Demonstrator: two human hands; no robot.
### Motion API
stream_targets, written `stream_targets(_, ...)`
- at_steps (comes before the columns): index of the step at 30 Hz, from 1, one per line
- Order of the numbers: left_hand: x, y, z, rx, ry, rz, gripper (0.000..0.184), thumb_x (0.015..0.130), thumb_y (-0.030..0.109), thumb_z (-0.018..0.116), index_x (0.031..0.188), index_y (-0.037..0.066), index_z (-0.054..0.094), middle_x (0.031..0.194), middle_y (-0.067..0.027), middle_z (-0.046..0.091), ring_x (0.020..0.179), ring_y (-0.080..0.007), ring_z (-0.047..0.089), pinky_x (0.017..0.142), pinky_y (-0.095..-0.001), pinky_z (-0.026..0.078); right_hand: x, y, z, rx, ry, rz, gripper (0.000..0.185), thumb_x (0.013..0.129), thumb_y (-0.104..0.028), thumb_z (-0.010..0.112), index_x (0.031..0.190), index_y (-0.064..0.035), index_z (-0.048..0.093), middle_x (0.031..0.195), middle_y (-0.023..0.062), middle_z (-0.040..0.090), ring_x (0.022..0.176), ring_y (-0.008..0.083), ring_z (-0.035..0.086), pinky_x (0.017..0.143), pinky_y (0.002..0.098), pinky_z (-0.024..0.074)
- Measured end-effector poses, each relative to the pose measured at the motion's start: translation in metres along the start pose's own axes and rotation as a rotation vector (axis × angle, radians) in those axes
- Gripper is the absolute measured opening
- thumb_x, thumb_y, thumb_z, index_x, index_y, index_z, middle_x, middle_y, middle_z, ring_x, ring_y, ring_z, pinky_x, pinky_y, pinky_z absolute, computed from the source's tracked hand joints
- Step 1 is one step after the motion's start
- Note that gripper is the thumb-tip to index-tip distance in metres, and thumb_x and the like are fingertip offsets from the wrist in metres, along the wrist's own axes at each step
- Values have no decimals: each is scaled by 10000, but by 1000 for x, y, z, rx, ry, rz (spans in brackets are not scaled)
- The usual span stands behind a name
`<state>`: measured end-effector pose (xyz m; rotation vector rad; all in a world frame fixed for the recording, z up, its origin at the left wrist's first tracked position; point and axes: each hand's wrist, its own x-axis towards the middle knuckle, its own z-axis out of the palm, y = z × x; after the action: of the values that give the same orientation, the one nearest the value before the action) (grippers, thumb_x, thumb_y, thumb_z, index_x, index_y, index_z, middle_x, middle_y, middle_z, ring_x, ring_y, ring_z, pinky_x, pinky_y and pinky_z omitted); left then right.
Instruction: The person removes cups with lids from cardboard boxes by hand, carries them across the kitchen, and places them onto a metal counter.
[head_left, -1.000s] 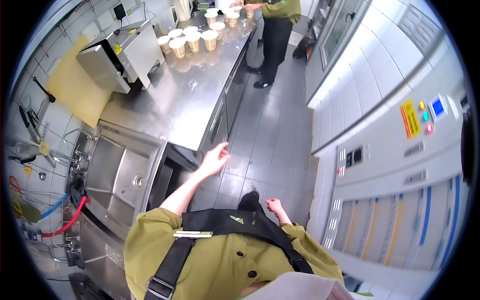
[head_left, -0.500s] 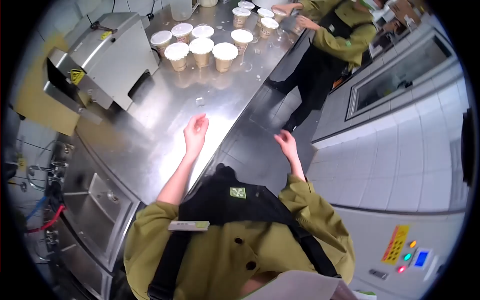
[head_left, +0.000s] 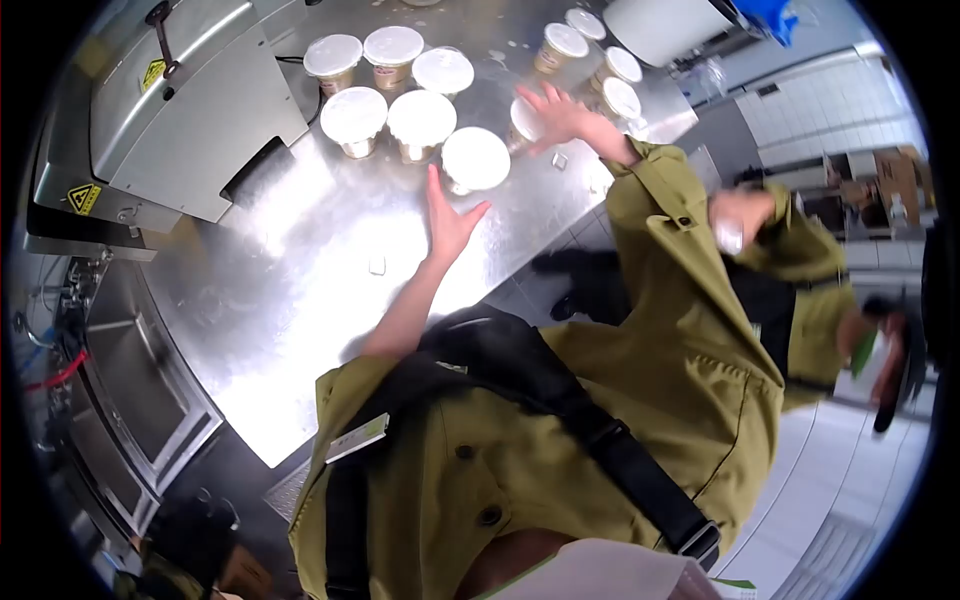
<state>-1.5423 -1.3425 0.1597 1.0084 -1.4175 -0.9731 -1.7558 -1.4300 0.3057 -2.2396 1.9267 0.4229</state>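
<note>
My left hand [head_left: 452, 222] is open, thumb and fingers spread, just below the nearest lidded paper cup [head_left: 476, 160]. Whether its fingertips touch that cup I cannot tell. Over another lidded cup [head_left: 523, 122] my right hand [head_left: 566, 118] reaches with its fingers apart, hiding part of the lid. Neither hand grips anything. Left of these stand several similar cups, among them a white-topped cup [head_left: 421, 120] and a cup with a pale lid [head_left: 354, 116]. All are upright on the steel counter [head_left: 300, 330].
More lidded cups [head_left: 566, 40] stand at the back right beside a white container [head_left: 665, 25]. A metal machine [head_left: 190, 110] is at left, above a sink [head_left: 135, 360]. Close on the right, a co-worker's hand [head_left: 745, 212] holds something whitish and blurred.
Both my hands have moved forward to the cups; the right has crossed from beside the counter to above it. My view has turned and come closer. The co-worker now appears lower on the right.
</note>
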Motion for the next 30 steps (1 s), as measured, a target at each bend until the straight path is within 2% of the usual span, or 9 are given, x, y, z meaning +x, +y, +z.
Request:
stream_targets(2, 10, -1, 9, 65, 27, -45, 1047, 551, 192, 841, 1337, -31, 187, 1325, -226, 311, 1243, -336, 317, 1035, -412, 264, 24, 19, -4, 29, -211, -94, 1172, 495, -370, 801, 1405, -186, 86, 1327, 228, 264, 1155, 426, 381, 956, 476, 363)
stream_targets(7, 24, 13, 28, -54, 133, -49, 996, 515, 200, 858, 1292, -14, 272, 1225, -165, 418, 1130, -275, 440, 957, -372, 362, 18, 29, 8, -3, -27, -356, 1073, 517, -322, 785, 1380, -141, 174, 1251, 218, 335, 1159, 384, 362, 927, 471, 372)
stream_targets(8, 22, 4, 36, -66, 213, -39, 855, 519, 172, 846, 1213, 0, 378, 1140, -143, 474, 1048, -260, 492, 889, -353, 403, 18, 32, 13, 22, 33, -394, 1022, 522, -286, 764, 1369, -141, 210, 1225, 227, 349, 1129, 383, 381, 916, 468, 378)
stream_targets(11, 19, -21, 42, -4, 125, -171, 918, 535, 109, 841, 1249, -23, 280, 1217, -171, 422, 1124, -244, 462, 917, -367, 396, 7, 32, 21, 48, 134, -360, 997, 524, -275, 754, 1361, -138, 230, 1211, 225, 356, 1114, 387, 391, 898, 466, 390)
stream_targets(17, 11, -11, 51, 104, 142, -103, 984, 562, 75, 814, 1296, 3, 163, 1237, -177, 381, 1116, -251, 462, 912, -360, 408, -63, 26, -28, 0, 86, -589, 929, 474, -233, 735, 1306, -138, 333, 1198, 215, 380, 1056, 388, 423, 847, 448, 418)
stream_targets(21, 3, -3, 58, -135, 229, -82, 949, 524, 131, 829, 1280, 14, 267, 1170, -160, 446, 1071, -259, 488, 894, -361, 414, -102, -7, -65, 112, 4, -914, 905, 450, -236, 724, 1285, -152, 385, 1182, 206, 398, 1034, 367, 437, 818, 427, 421)
stream_targets(26, 31, 57, 43, -197, 135, -104, 996, 544, 93, 801, 1320, 39, 179, 1238, -166, 366, 1152, -261, 411, 962, -373, 359, -99, -99, -60, 110, -41, -1323, 819, 487, -232, 722, 1244, -159, 420, 1133, 177, 431, 996, 326, 463, 732, 380, 424)
stream_targets(27, 38, 48, 34, -35, 69, -41, 1001, 540, 102, 802, 1322, 37, 181, 1245, -171, 355, 1168, -263, 393, 978, -366, 337, -95, -117, -56, 114, 6, -1391, 797, 496, -234, 724, 1232, -158, 428, 1122, 177, 437, 993, 327, 465, 734, 386, 425)
stream_targets(30, 49, 53, 28, -188, -38, 80, 1017, 530, 132, 822, 1323, 33, 194, 1252, -177, 348, 1173, -249, 387, 978, -356, 339, -104, -161, -48, 48, -26, -1523, 706, 543, -224, 717, 1189, -141, 445, 1075, 182, 459, 969, 320, 480, 735, 404, 427)
